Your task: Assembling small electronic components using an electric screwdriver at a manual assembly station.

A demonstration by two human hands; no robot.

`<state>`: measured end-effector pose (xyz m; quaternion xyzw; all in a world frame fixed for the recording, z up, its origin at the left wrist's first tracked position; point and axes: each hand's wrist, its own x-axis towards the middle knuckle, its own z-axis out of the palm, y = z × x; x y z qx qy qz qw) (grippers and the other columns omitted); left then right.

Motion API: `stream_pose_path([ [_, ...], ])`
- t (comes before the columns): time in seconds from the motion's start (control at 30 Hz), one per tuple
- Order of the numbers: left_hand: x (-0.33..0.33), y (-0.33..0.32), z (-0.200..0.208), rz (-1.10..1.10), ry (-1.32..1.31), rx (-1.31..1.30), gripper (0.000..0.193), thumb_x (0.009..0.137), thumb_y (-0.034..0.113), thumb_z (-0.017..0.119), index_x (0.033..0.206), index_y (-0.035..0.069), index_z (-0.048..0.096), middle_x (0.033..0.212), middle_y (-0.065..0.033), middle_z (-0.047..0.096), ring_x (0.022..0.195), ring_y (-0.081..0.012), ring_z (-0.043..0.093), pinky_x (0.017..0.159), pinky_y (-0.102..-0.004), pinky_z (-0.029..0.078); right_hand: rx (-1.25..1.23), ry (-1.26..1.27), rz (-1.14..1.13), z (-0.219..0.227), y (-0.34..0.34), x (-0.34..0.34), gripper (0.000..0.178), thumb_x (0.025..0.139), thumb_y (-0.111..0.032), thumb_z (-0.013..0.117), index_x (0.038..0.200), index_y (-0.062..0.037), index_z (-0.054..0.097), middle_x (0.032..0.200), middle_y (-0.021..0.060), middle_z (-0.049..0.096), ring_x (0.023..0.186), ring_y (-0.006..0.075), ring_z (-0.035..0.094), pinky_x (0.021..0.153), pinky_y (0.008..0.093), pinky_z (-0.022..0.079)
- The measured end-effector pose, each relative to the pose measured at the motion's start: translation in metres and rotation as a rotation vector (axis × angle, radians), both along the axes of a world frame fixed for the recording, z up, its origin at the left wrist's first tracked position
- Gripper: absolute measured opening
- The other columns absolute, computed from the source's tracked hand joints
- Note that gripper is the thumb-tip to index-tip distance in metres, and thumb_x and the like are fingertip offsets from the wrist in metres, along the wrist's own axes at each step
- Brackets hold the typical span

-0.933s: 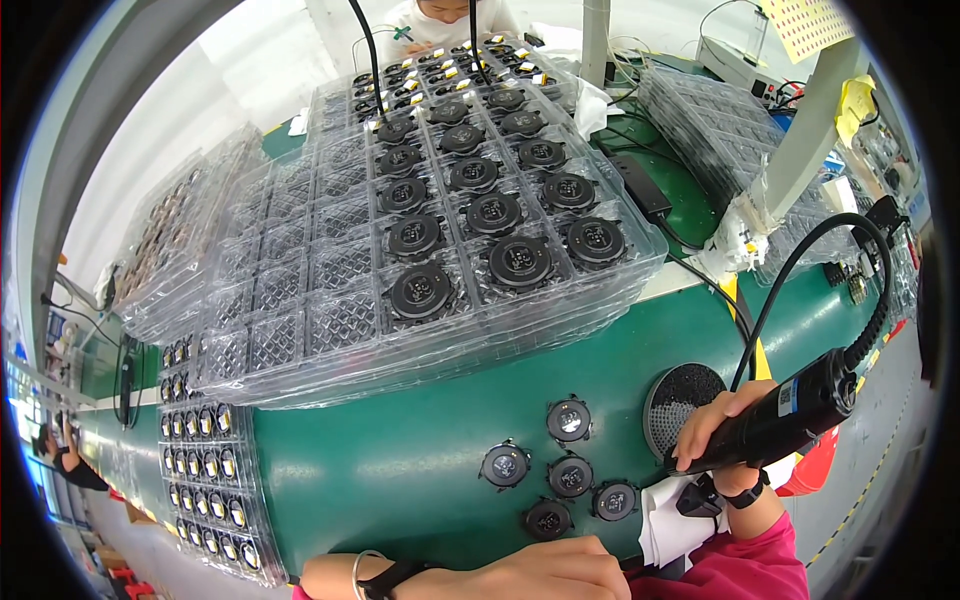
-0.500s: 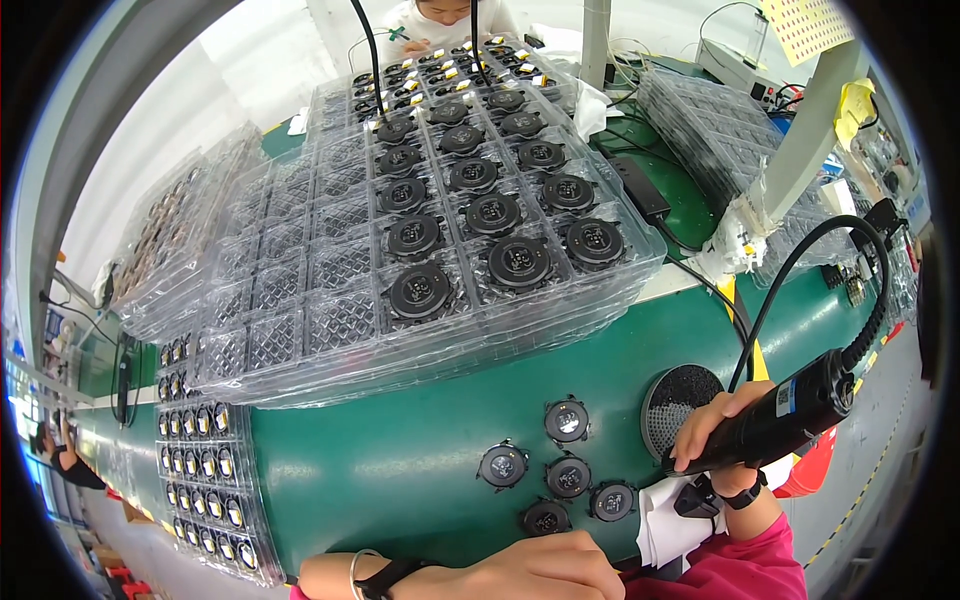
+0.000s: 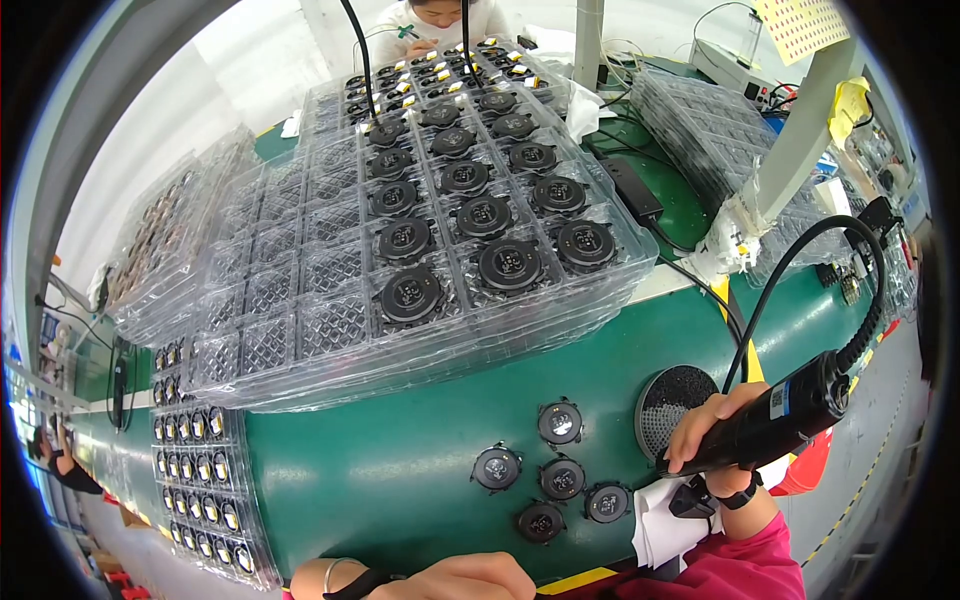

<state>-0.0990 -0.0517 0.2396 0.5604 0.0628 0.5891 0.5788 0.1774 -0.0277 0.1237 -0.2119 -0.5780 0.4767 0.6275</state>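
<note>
My right hand (image 3: 715,425) is wrapped round a black electric screwdriver (image 3: 780,425), whose corded end points up to the right. Its tip end is beside a round dish (image 3: 640,420) holding small black pieces, which look like screws. At the lower edge lies my left hand (image 3: 470,575), back upward; its fingers are hidden. Between the hands and the tray stack sit several round black watch back covers, among them one at the top (image 3: 560,422), one at the left (image 3: 497,467) and one at the bottom (image 3: 541,521). A white cloth or paper (image 3: 660,525) lies by my right wrist.
A tall stack of clear plastic trays (image 3: 400,365) fills the middle, its right columns holding round black covers. Another tray (image 3: 245,480) with small parts stands at left. Across the table a person (image 3: 440,25) works. Cables and a black box (image 3: 632,192) lie at right.
My left hand has drawn back left and down, away from the covers. The right hand keeps its grip on the screwdriver by the dish. The whole view has shifted slightly.
</note>
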Motion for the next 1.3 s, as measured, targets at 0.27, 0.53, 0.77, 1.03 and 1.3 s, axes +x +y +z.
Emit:
stream_pose_path([
  [0.27, 0.009, 0.031, -0.068, -0.152, 0.248, 0.051, 0.018, 0.083, 0.020, 0.073, 0.096, 0.010, 0.068, 0.103, -0.0034, 0.063, 0.096, -0.0212, 0.055, 0.083, -0.0371, 0.037, -0.001, -0.077, 0.040, -0.016, 0.013, 0.021, 0.071, 0.078, -0.052, 0.076, 0.112, -0.0043, 0.036, 0.071, 0.0142, 0.058, 0.055, 0.0272, 0.063, 0.052, 0.0361, 0.055],
  [0.53, 0.085, 0.049, -0.154, -0.134, 1.048, 0.151, 0.038, 0.078, 0.016, 0.072, 0.115, 0.013, 0.063, 0.127, -0.0056, 0.056, 0.118, -0.0240, 0.052, 0.096, -0.0407, 0.038, -0.018, -0.011, 0.044, -0.046, 0.027, 0.052, 0.075, 0.079, -0.062, 0.069, 0.116, -0.0066, 0.035, 0.070, 0.0149, 0.058, 0.052, 0.0263, 0.061, 0.052, 0.0354, 0.054],
  [0.77, 0.115, 0.053, -0.186, -0.137, 1.139, 0.506, 0.033, 0.075, 0.008, 0.071, 0.107, 0.007, 0.066, 0.119, -0.0051, 0.061, 0.110, -0.0252, 0.057, 0.088, -0.0333, 0.044, 0.152, 0.076, -0.185, -0.050, 0.037, 0.061, 0.075, 0.082, -0.069, 0.061, 0.117, -0.0085, 0.034, 0.067, 0.0143, 0.057, 0.049, 0.0256, 0.059, 0.050, 0.0343, 0.052],
  [1.03, 0.121, 0.070, -0.217, -0.002, 1.143, 0.509, 0.032, 0.077, 0.008, 0.066, 0.109, 0.004, 0.065, 0.123, -0.0055, 0.058, 0.113, -0.0240, 0.055, 0.091, -0.0340, 0.046, 0.128, -0.055, -0.235, -0.073, 0.054, 0.063, 0.075, 0.081, -0.067, 0.064, 0.118, -0.0099, 0.034, 0.070, 0.0135, 0.058, 0.051, 0.0255, 0.060, 0.052, 0.0372, 0.053],
  [1.3, 0.113, 0.074, -0.239, 0.044, 1.134, 0.455, 0.035, 0.078, 0.006, 0.064, 0.113, 0.006, 0.066, 0.125, -0.0080, 0.058, 0.114, -0.0250, 0.055, 0.091, -0.0353, 0.048, 0.275, -0.031, -0.190, -0.099, 0.070, 0.056, 0.079, 0.081, -0.065, 0.066, 0.119, -0.0069, 0.030, 0.072, 0.0140, 0.059, 0.050, 0.0231, 0.060, 0.048, 0.0331, 0.053],
])
